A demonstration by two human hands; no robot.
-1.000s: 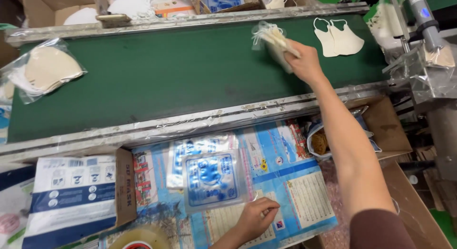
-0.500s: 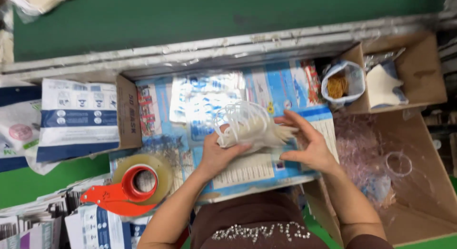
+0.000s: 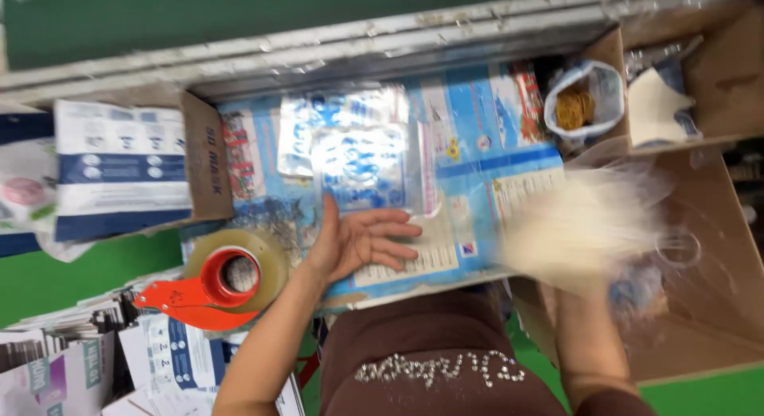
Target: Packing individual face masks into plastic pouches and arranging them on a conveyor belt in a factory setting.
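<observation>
Item: pale bagged bundle (image 3: 585, 225), over open box (image 3: 716, 320) | my right hand blurred, fingers' hold cannot tell | left hand (image 3: 358, 241) spread on surface | judged light, soft, slippery; grip mid-body.

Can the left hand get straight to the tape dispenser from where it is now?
Probably yes. The left hand lies open and empty on the work surface, the tape dispenser sits right beside its wrist, nothing between.
</observation>
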